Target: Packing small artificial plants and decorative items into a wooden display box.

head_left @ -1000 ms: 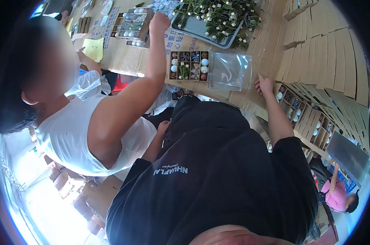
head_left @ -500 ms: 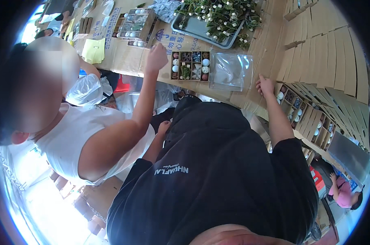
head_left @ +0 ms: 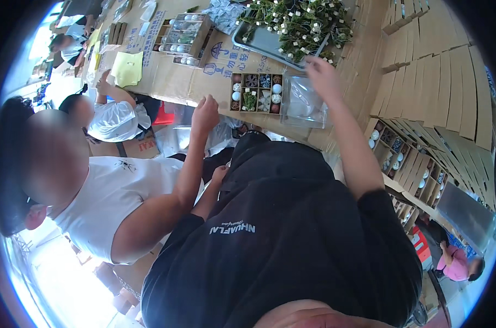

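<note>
My right hand (head_left: 323, 79) reaches over the cardboard-covered table, its fingers stretched toward the near edge of a grey tray (head_left: 259, 50) heaped with green moss sprigs (head_left: 292, 27) that carry small pale cubes. Beneath that hand lies a clear plastic lid (head_left: 302, 106). Left of the lid, touching or nearly so, is a divided box (head_left: 255, 112) with white and brown balls, moss and other small decorations in its compartments. Low at my left side, my left hand (head_left: 220, 174) rests against my black clothing, its fingers mostly hidden.
A co-worker in white (head_left: 127, 197) stands close on my left, one hand (head_left: 205, 113) by the table edge. Filled boxes (head_left: 185, 34) and yellow sheets (head_left: 127, 68) lie farther left. Cardboard dividers (head_left: 434, 82) and more filled boxes (head_left: 390, 145) line the right. Another person sits beyond the co-worker.
My right hand has moved up and left from the table's right side to the tray's edge. The co-worker has leaned back, lowering the hand toward the table edge. My left hand stays put.
</note>
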The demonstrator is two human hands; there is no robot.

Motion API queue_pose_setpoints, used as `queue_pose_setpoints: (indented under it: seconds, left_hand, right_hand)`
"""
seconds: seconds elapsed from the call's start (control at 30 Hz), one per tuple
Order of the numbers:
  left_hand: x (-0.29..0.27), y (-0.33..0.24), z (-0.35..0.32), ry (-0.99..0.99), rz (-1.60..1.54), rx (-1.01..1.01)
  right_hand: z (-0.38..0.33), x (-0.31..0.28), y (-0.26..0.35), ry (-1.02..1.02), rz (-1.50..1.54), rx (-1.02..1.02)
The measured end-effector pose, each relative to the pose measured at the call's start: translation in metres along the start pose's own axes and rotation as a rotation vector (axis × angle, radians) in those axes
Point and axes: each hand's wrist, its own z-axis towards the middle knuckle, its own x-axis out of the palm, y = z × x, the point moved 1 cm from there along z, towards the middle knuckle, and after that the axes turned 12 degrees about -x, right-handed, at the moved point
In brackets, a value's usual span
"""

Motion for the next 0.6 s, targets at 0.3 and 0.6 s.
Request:
queue_pose_setpoints:
  seconds: [0.3,0.6]
  left_hand:
    - [-0.006,-0.017,-0.014,-0.035,-0.009,0.055]
    - [0.014,0.033,0.010,-0.029,-0.030,0.015]
  right_hand:
    - [0.146,0.160,0.103,0.641,-0.322,-0.140]
    - [0.024,0.043,0.030,0.042,-0.047,-0.139]
